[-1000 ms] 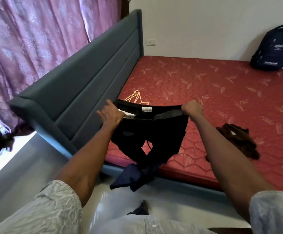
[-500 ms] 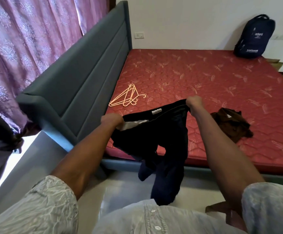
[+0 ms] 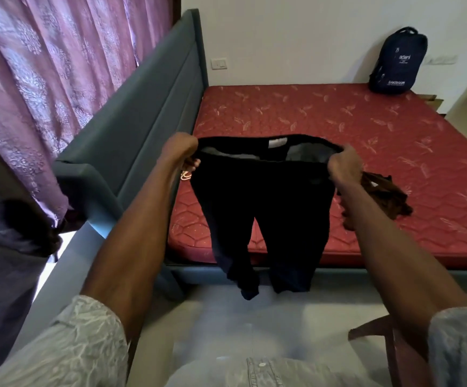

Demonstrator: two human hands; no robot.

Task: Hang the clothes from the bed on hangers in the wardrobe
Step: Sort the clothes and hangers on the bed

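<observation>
The left hand (image 3: pixel 180 150) and right hand (image 3: pixel 343 166) each grip one end of the waistband of the black trousers (image 3: pixel 260 208) with curled fingers, the legs hanging straight before the red mattress (image 3: pixel 338 121) edge.

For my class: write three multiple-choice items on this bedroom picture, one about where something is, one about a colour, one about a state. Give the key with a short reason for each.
1. Where is the backpack?
A. on the floor by the curtain
B. on the mattress's far corner, against the wall
C. on the person's shoulder

2. What colour is the mattress?
A. red
B. white
C. green

3. How are the dark trousers held?
A. folded flat on the bed
B. draped over the headboard
C. spread by the waistband between both hands, legs hanging

Key: B, the bag stands at the far right corner beside the wall. A, the patterned surface is red. C, the left hand and right hand each have a grip on one end of the waistband, and the legs hang down in front of the bed edge.
</observation>
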